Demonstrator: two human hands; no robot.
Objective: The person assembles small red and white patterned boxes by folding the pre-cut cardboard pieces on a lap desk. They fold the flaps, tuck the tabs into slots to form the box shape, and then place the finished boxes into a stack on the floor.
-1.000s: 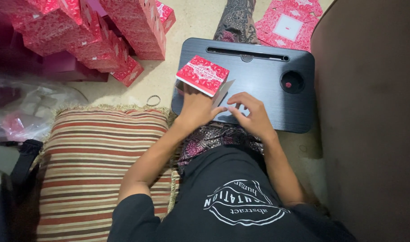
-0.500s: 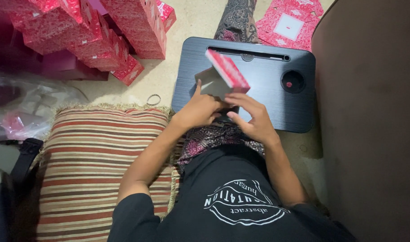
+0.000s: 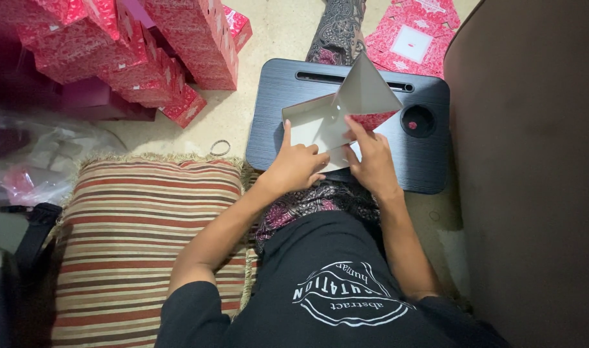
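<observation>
A cardboard box blank (image 3: 336,116), red-patterned outside and grey-white inside, lies opened over the black lap desk (image 3: 288,84). One triangular-looking flap stands up toward the far side. My left hand (image 3: 296,164) presses on the blank's left panel with the index finger stretched out. My right hand (image 3: 370,158) holds the near right part of the blank, fingers on the fold line.
A heap of folded red boxes (image 3: 146,45) stands at the far left on the floor. Flat red blanks (image 3: 414,38) lie beyond the desk at the right. A striped cushion (image 3: 140,245) sits left of my lap, a clear plastic bag (image 3: 43,161) beside it, a brown wall-like surface (image 3: 533,174) right.
The closed red blank was lifted, turned over and spread out, so its pale inside now faces up. Both hands moved onto it on the desk.
</observation>
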